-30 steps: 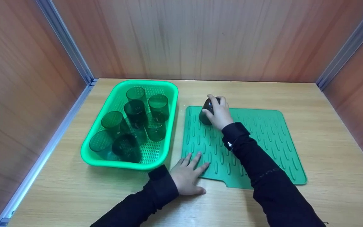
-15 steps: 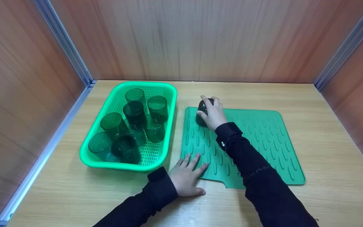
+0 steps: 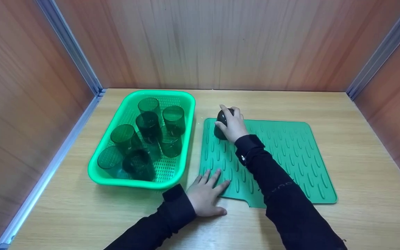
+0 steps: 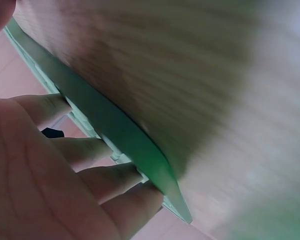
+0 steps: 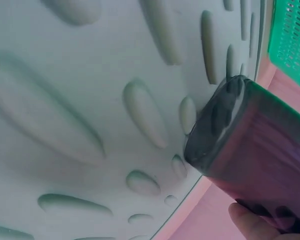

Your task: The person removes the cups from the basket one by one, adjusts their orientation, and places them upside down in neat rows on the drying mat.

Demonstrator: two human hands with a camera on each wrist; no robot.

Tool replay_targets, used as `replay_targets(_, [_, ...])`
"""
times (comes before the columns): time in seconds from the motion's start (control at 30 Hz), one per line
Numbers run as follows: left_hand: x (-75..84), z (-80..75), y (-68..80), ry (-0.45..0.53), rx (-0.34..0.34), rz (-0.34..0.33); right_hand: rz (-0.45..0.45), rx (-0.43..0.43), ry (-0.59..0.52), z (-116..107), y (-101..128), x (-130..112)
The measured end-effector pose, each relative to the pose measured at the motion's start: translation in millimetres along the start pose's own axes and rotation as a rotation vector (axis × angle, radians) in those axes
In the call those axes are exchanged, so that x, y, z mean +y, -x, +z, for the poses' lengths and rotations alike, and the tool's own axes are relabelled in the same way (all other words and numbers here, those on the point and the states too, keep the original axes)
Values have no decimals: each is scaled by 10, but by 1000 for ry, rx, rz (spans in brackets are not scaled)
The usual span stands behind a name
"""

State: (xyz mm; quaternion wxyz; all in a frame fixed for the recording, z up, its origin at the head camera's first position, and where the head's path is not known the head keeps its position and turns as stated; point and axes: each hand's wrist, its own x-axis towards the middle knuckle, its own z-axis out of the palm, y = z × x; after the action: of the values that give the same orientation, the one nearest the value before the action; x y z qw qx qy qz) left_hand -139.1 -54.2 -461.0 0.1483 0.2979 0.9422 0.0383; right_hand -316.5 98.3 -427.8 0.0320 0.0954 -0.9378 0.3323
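Right hand [image 3: 234, 126] grips a dark green cup [image 3: 221, 122] with the fingers curled over its closed end, and the cup is turned mouth-down at the far left corner of the green mat [image 3: 290, 152]. In the right wrist view the rim of the cup [image 5: 255, 150] is tilted and seems to touch the mat only on one side, so I judge that the step in hand is setting this cup upside down on the mat. The next move calls for bringing the rim flat between the raised ridges before the fingers let go. Left hand [image 3: 205, 194] lies flat with spread fingers on the near left edge of the mat and on the tabletop [image 3: 366, 215], holding the mat in place. More cups stand in the green basket [image 3: 97, 170] just beside the mat. Compared with one second ago, the right hand and the cup have moved a little to the left, while the left hand has stayed where it was.
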Motion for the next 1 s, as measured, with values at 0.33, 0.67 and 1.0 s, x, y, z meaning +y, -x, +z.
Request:
replay_targets(0.33, [7,-12,-6,17,2,1,-23,-1,39,36,-16,-38])
replay_targets(0.67, [12,-16,10,27,0,-3,0,-34,32,38,-12,-41])
replay_targets(1.0, [43,-27,-29,0,6,-26,13,-28,-13,30,31,-10])
